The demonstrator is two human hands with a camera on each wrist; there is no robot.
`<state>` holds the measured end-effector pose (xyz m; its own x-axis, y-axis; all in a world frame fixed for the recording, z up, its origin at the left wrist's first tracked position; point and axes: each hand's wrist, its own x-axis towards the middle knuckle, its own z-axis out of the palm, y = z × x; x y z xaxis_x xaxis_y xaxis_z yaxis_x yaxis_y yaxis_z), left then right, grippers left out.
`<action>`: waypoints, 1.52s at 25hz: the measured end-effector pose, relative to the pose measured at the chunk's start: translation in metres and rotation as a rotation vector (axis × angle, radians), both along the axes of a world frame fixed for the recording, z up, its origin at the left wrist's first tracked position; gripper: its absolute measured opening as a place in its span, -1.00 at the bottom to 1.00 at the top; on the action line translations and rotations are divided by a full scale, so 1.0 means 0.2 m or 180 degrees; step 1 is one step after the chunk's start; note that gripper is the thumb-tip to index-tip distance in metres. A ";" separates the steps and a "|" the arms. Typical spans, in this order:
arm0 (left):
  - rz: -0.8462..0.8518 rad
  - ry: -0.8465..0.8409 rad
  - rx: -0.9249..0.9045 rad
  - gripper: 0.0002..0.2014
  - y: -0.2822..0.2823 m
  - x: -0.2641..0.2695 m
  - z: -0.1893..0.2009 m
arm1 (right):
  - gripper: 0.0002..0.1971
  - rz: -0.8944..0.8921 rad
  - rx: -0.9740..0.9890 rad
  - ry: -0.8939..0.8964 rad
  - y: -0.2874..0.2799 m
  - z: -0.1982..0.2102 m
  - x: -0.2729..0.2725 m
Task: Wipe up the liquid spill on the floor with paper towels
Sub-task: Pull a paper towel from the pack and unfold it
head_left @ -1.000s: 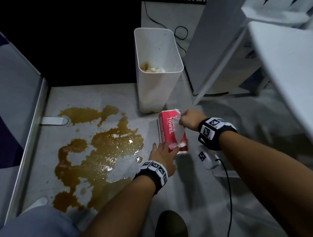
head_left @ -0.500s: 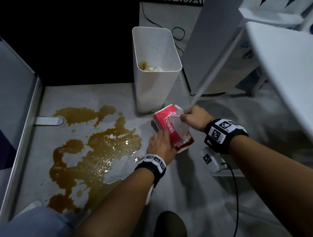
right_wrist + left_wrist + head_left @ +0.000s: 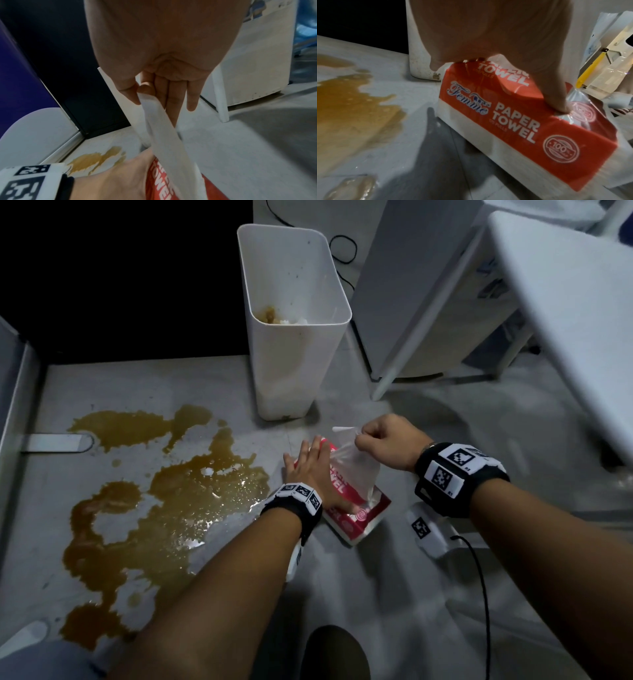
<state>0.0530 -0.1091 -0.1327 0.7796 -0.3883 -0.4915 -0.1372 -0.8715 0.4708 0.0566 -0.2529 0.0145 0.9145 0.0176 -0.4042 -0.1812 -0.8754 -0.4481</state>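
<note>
A red and white paper towel pack [image 3: 356, 518] lies on the grey floor, just right of a wide brown spill [image 3: 164, 501]. My left hand [image 3: 308, 460] lies flat on top of the pack and presses it down. In the left wrist view my thumb [image 3: 556, 100] pushes into the pack [image 3: 513, 121] at its opening. My right hand [image 3: 368, 436] is raised above the pack and pinches a white towel sheet [image 3: 352, 467] that stretches up out of it. The right wrist view shows the sheet [image 3: 164, 128] taut between thumb and forefinger, with the spill [image 3: 96, 158] beyond.
A tall white bin [image 3: 294, 364] with some stained waste inside stands just behind the pack. White table legs [image 3: 411, 337] and a tabletop [image 3: 565, 320] are at the right. A small white tagged device [image 3: 428, 532] and black cable [image 3: 479, 594] lie on the floor by my right wrist.
My left hand moved from the pack's near end to lie flat on top of it. The pack turned diagonal. My right hand drew the sheet farther up and out.
</note>
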 end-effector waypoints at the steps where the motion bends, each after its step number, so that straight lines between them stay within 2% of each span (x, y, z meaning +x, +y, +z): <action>1: -0.0024 -0.0039 -0.0035 0.59 0.00 0.01 0.00 | -0.55 -0.0034 -0.0033 -0.0003 -0.03 0.00 -0.01; 8: -0.0060 0.0071 -0.0251 0.59 0.05 0.07 0.00 | -0.60 -0.0174 0.0057 -0.0149 -0.13 0.07 -0.05; 15: -0.0132 -0.0274 -0.0393 0.55 0.01 0.05 0.03 | -0.61 0.0058 -0.0198 -0.0288 -0.07 0.17 -0.14; 20: 0.0125 0.0027 -0.0400 0.61 -0.07 -0.04 0.01 | -0.60 -0.0220 -0.0223 -0.0357 -0.06 0.15 -0.18; 23: 0.0140 0.0024 -0.0339 0.60 -0.11 -0.05 0.02 | -0.63 -0.0242 -0.0227 -0.0390 -0.08 0.15 -0.20; 28: -0.0145 -0.0214 -0.0049 0.58 -0.11 0.01 0.04 | -0.64 -0.0296 -0.0140 -0.0400 -0.13 0.19 -0.24; 32: -0.0414 -0.0095 0.0160 0.57 -0.08 0.00 0.08 | -0.61 -0.0513 0.0360 -0.0636 -0.14 0.31 -0.23; 34: 0.0187 0.0223 -0.0144 0.51 -0.07 -0.02 0.14 | -0.64 -0.0646 0.0706 -0.0765 -0.12 0.41 -0.20; 35: 0.0402 0.0321 -0.0308 0.40 -0.07 -0.02 0.14 | -0.67 -0.0705 0.0866 -0.0811 -0.10 0.46 -0.19; 38: 0.0378 0.0760 -0.0561 0.03 0.07 0.08 0.18 | -0.69 -0.0817 0.1224 -0.0886 -0.06 0.54 -0.18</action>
